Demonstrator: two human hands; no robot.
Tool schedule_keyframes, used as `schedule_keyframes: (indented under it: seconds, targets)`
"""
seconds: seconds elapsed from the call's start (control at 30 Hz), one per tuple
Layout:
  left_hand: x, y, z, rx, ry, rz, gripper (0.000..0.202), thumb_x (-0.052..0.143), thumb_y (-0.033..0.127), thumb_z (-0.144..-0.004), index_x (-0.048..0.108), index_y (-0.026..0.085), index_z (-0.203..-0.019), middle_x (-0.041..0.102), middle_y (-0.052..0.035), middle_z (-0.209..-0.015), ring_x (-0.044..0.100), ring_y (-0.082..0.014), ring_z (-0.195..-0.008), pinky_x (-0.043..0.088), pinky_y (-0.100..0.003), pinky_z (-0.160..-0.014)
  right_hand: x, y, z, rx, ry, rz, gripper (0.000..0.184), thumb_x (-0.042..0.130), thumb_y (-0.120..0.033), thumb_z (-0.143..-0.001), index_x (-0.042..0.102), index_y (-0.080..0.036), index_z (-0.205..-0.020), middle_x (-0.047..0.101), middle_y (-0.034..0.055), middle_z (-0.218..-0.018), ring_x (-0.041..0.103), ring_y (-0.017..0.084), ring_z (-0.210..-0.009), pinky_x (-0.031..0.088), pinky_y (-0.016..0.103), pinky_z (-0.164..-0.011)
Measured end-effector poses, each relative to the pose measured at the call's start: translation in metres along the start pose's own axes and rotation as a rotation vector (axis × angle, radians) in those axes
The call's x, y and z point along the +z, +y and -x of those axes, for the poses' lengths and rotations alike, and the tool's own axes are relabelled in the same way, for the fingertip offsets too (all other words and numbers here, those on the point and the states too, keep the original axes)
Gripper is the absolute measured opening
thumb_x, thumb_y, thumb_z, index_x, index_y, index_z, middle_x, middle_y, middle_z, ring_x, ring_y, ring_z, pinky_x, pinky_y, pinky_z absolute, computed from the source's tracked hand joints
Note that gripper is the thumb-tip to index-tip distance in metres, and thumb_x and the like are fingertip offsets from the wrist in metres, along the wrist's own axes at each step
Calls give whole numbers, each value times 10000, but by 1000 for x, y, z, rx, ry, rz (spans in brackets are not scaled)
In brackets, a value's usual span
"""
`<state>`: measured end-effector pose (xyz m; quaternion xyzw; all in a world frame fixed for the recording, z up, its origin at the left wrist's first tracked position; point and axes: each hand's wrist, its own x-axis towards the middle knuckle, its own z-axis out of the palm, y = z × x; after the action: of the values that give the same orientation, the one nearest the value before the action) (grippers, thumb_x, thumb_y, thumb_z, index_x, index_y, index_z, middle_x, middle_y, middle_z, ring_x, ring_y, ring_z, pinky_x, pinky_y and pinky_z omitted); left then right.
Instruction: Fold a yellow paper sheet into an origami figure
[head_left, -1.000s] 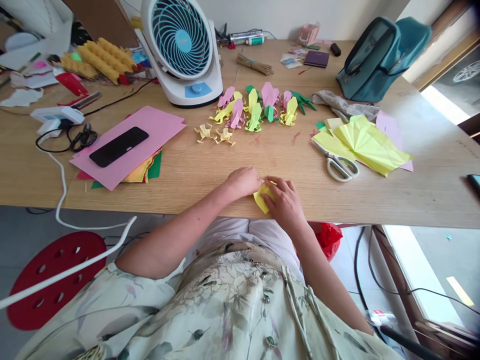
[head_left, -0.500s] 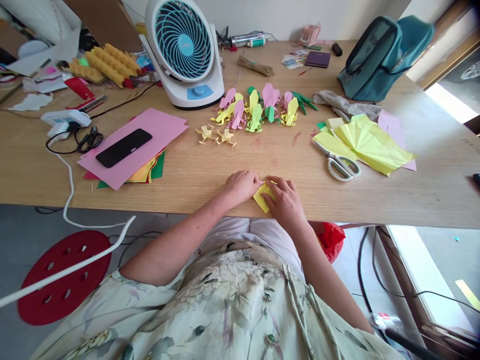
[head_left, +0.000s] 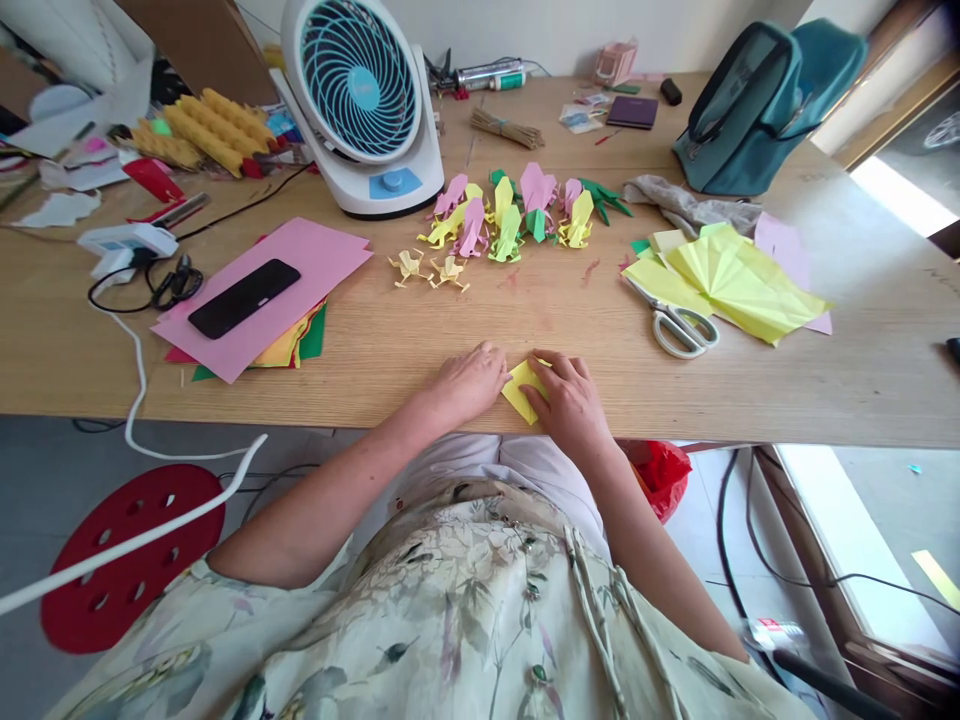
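Observation:
A small folded sheet of yellow paper [head_left: 520, 392] lies at the table's front edge, between my hands. My right hand [head_left: 571, 396] grips its right side, with the thumb on the near part and the fingers on the far edge. At the paper's left corner is my left hand [head_left: 472, 382], its fingers curled and pressed together; the fingertips touch the corner, and their underside is hidden. Beyond the hands stand several folded paper frogs [head_left: 507, 232] in pink, yellow and green, with two small pale-yellow paper figures [head_left: 448, 272] in front.
To the right lie scissors [head_left: 681, 332] and a creased yellow sheet [head_left: 750, 280]. A black phone [head_left: 244, 298] rests on pink paper [head_left: 315, 246] at left. Behind are a fan [head_left: 364, 95] and a teal bag [head_left: 739, 120]. A white cable [head_left: 139, 370] hangs over the front edge.
My left hand has slid slightly left, its fingers drawing back toward the paper's left corner, so more of the paper shows. My right hand stays about where it was on the paper.

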<state>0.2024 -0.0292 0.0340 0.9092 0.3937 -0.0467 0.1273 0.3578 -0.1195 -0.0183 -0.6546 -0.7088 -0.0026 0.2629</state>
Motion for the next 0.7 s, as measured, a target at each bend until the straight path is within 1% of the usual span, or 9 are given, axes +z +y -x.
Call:
schedule_keyframes:
  seconds: [0.1,0.17,0.23,0.3,0.33,0.4,0.47,0.57,0.7]
  targets:
    - [5,-10,8,-68,64,-36,231,455,289,-999,626,148,-1065,626,-128,-1134,655,-255,-964,515,-352,-791,0,0,0,-9,6,-5,355,543,-293,-969,655,-86,-1234,630,172,-1312,560,315,-1086,459,460,-1000]
    - [7,-20,12,-49,129,4,196,463,249,-987,626,163,-1055,627,-108,-1119,648,-233,-944,514,-336,-777,1,0,0,-11,12,-6,345,535,-297,-972,659,-100,-1226,631,169,-1309,562,314,-1078,462,466,-995]
    - [10,-26,15,67,223,50,234,435,194,-985,622,178,-1124,628,-98,-1161,632,-219,-1000,506,-335,-840,1,0,0,-14,15,-6,342,529,-300,-974,660,-104,-1222,631,172,-1304,563,315,-1075,463,472,-992]
    - [14,-28,18,242,279,32,327,412,200,-1000,584,195,-1278,612,-104,-1293,574,-240,-1181,457,-384,-989,1,0,0,-21,17,-4,350,523,-301,-977,654,-96,-1229,631,179,-1301,564,314,-1081,463,471,-993]
    - [17,-28,20,325,273,2,377,407,230,-1012,539,202,-1364,580,-107,-1381,506,-263,-1297,401,-432,-1073,1,0,0,-25,19,-2,354,519,-298,-978,649,-92,-1235,631,183,-1299,565,313,-1088,462,470,-994]
    - [22,-27,24,437,193,-63,483,404,312,-1027,410,207,-1498,457,-98,-1545,317,-305,-1468,258,-533,-1177,0,0,0,-34,22,-2,350,511,-291,-981,642,-98,-1242,630,184,-1297,569,310,-1103,462,467,-993]
    - [28,-26,27,450,101,-100,562,381,361,-1033,291,204,-1564,318,-77,-1632,170,-320,-1534,153,-597,-1208,0,0,0,-37,19,-2,338,508,-288,-981,641,-117,-1240,630,181,-1296,572,308,-1113,465,469,-987]
    - [33,-28,31,403,39,-124,618,366,422,-1031,194,235,-1594,216,-43,-1666,91,-324,-1553,101,-638,-1211,0,0,0,-36,14,3,329,515,-290,-979,646,-122,-1230,629,176,-1299,579,309,-1105,466,470,-987]
    - [36,-29,38,331,78,-129,651,348,481,-1028,156,237,-1600,185,-45,-1671,94,-301,-1558,97,-631,-1221,0,0,0,-28,14,1,337,518,-315,-983,652,-117,-1220,629,171,-1296,582,309,-1087,471,466,-988]
